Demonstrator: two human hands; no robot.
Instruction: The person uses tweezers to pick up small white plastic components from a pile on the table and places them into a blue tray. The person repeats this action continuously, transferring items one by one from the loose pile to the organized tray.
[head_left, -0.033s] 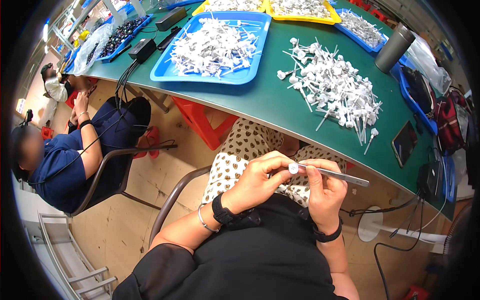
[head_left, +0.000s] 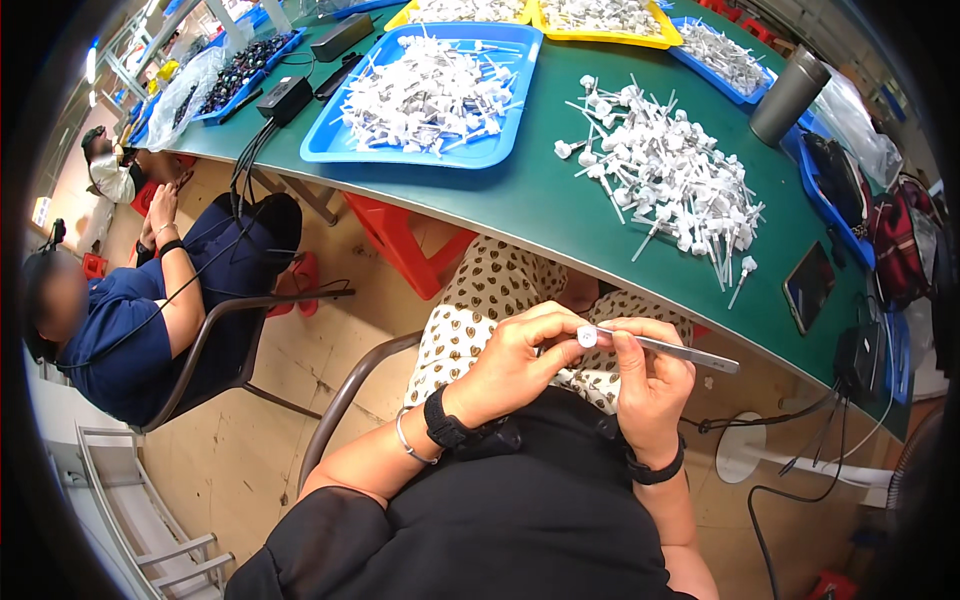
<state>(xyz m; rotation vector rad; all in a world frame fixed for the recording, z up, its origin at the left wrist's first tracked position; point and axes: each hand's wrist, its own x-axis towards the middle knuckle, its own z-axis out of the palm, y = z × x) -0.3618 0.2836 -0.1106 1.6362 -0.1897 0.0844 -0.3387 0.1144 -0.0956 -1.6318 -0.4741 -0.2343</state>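
Closest, I see the left hand (head_left: pixel 515 360) pinching a small white round part (head_left: pixel 587 337) at its fingertips, over the lap. Right hand (head_left: pixel 650 385) is closed on metal tweezers (head_left: pixel 672 348), their tip touching that part. Farther off, a heap of white stemmed parts (head_left: pixel 670 180) lies on the green table (head_left: pixel 540 205), beyond it a blue tray (head_left: pixel 400 150).

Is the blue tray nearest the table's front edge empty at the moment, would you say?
No, the blue tray is heaped with small white plastic parts, much like the loose pile lying beside it on the green table.
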